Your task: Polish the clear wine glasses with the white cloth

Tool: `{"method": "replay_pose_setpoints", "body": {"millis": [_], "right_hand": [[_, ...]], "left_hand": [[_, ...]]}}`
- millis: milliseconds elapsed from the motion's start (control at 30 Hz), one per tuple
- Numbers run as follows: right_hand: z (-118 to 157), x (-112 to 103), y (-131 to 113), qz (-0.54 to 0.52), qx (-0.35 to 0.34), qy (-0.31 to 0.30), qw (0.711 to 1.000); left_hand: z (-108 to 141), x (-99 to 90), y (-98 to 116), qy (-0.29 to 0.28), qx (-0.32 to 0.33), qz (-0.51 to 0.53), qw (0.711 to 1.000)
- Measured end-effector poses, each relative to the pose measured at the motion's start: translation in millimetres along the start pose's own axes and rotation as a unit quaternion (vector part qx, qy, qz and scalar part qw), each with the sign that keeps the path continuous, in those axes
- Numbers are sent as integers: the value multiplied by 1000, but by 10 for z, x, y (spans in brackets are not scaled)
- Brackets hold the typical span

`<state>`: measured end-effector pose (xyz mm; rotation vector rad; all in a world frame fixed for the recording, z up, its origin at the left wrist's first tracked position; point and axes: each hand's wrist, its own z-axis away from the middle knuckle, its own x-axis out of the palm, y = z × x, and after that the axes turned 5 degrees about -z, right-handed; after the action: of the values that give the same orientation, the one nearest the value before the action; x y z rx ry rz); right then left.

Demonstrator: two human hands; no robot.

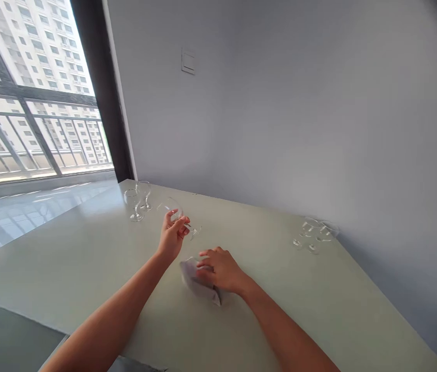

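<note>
Held sideways above the table, a clear stemmed glass (pixel 175 204) is in my left hand (pixel 174 232), whose fingers are closed around its lower bowl and stem. Its bowl points up and left, while the foot points down and right. My right hand (pixel 220 268) is bent over a pale grey cloth (pixel 197 279), to the right of and nearer than the glass. The thumb and lower fingers press on the cloth, and the upper fingers reach out over it. Slight blur softens the cloth and those fingertips. The cloth and the glass are apart.
Two clear stemmed glasses, a nearer one (pixel 133 204) and a farther one (pixel 145 195), stand at the table's far left corner. More stemmed glasses (pixel 311 230) stand at the right edge by the wall (pixel 319 129). The pale table (pixel 86 258) meets a window (pixel 40 98) side at left.
</note>
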<state>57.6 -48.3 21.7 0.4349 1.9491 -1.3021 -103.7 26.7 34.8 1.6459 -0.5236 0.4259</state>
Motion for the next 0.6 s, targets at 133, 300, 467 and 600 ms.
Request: {"method": "replay_pose_setpoints", "body": {"millis": [133, 300, 467, 600], "right_hand": [[-102, -114, -71, 124, 35, 182, 975], [-248, -43, 20, 157, 64, 161, 972], [-193, -13, 260, 112, 109, 138, 978], [-35, -248, 673, 114, 247, 190, 943]], "left_hand": [[126, 107, -57, -42, -7, -69, 997], [347, 266, -213, -136, -43, -96, 985], [353, 212, -386, -173, -17, -168, 970], [303, 78, -612, -158, 3, -337, 928]]}}
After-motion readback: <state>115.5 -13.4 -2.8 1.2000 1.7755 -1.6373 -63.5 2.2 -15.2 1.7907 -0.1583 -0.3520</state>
